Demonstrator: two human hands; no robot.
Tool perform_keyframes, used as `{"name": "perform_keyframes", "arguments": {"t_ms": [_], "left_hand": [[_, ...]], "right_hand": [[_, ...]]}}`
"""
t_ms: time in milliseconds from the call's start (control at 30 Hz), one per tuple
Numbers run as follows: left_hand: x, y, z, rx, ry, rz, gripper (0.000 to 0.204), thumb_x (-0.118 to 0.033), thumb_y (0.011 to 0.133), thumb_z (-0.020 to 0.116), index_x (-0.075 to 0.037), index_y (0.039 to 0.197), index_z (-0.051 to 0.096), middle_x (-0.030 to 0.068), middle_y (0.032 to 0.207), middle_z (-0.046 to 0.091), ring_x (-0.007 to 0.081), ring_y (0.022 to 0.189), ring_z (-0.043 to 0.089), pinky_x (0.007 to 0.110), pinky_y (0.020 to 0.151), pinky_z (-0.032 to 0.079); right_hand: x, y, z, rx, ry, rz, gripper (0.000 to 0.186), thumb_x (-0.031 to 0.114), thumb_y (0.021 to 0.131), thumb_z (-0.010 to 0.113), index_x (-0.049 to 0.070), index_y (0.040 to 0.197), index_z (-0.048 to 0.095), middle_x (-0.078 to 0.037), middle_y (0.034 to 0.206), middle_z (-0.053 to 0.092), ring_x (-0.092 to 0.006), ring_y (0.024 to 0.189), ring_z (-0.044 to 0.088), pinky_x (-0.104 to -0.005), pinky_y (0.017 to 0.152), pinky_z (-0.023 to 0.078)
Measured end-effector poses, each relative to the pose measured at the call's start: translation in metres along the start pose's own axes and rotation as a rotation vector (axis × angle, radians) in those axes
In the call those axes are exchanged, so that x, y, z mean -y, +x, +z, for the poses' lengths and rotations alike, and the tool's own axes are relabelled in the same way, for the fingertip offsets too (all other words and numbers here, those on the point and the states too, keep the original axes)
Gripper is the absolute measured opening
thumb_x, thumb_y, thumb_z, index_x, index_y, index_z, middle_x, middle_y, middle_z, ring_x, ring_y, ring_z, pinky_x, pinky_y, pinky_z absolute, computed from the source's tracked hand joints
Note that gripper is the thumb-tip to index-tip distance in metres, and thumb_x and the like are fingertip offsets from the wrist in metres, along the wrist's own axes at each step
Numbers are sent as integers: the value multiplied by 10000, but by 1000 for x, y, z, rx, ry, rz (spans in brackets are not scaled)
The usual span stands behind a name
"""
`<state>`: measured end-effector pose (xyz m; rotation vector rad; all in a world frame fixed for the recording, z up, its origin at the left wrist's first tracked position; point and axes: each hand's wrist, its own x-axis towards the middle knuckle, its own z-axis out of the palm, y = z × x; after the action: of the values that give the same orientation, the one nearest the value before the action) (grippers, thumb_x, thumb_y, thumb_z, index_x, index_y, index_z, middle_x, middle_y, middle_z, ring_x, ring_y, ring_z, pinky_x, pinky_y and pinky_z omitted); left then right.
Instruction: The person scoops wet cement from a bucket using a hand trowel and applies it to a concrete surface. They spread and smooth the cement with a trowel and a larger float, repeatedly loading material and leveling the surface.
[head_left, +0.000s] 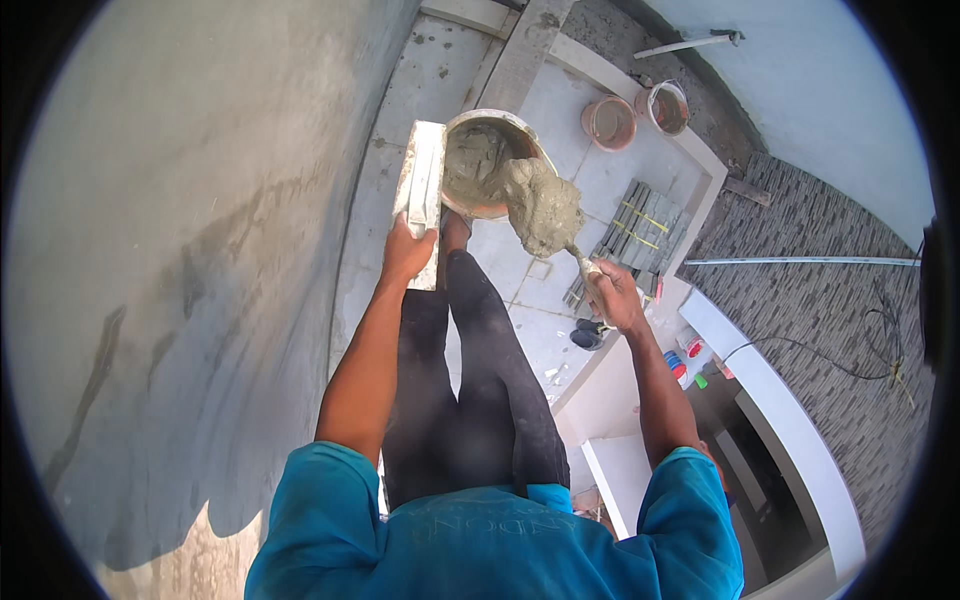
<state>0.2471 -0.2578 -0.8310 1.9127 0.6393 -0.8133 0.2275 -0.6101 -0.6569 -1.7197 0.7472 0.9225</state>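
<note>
My left hand [408,250] is closed round the handle of a long pale plastering float [420,170], which stands on edge beside a bucket. Wet grey mortar lies inside that bucket [530,128], and its far rim shows past the float. In my right hand [614,294] is the handle of a trowel [585,262]. A big lump of mortar [543,205] sits on the trowel and hides its blade. The lump overlaps the bucket's right rim; whether it touches the rim I cannot tell.
A plastered wall [200,200] with darker damp patches rises at my left. Two smaller buckets [609,123] stand at the far right on the tiled floor [545,335]. Nearer are strapped bundles of grey strips [640,228] and dark footwear [587,335]. A white-edged ledge [785,405] curves along the right.
</note>
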Motion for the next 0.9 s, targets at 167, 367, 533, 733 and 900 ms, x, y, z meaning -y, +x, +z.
{"name": "perform_keyframes", "arguments": {"t_ms": [167,367,533,733,900], "left_hand": [[-99,-60,-46,216,-623,-146,484,-481,932,596,-26,1087,550,11,670,521,140,485,515,309,436,443],[-134,-120,-78,616,-1254,-144,443,-555,961,559,-121,947,642,-3,702,585,131,568,580,295,498,504],[-145,-94,-79,710,-1526,-26,505,-501,1007,512,-70,1217,670,102,1014,740,226,837,727,364,731,604],[-184,-163,-132,978,-1474,104,562,-487,1030,410,-52,1330,602,131,1178,698,263,1008,693,412,897,571],[-193,-170,-149,839,-1319,253,546,-493,1026,450,-52,1295,630,114,1141,714,217,967,703,393,845,577]], "right_hand": [[65,-117,-22,3,-6,-25,242,210,981,508,33,1066,649,-42,693,583,-112,522,528,-281,478,431],[137,-226,-25,56,63,-109,265,182,972,467,14,1105,623,-67,714,591,-130,479,507,-292,467,430],[197,-225,22,53,27,-232,302,237,929,477,5,1075,603,-82,691,568,-136,469,498,-278,442,418],[329,-360,33,34,-122,-452,455,423,889,587,-10,1029,597,-75,642,560,-118,422,493,-255,379,418],[431,-405,47,226,-165,-761,449,406,946,525,-17,1074,608,-65,657,554,-107,394,451,-248,370,408]]}}
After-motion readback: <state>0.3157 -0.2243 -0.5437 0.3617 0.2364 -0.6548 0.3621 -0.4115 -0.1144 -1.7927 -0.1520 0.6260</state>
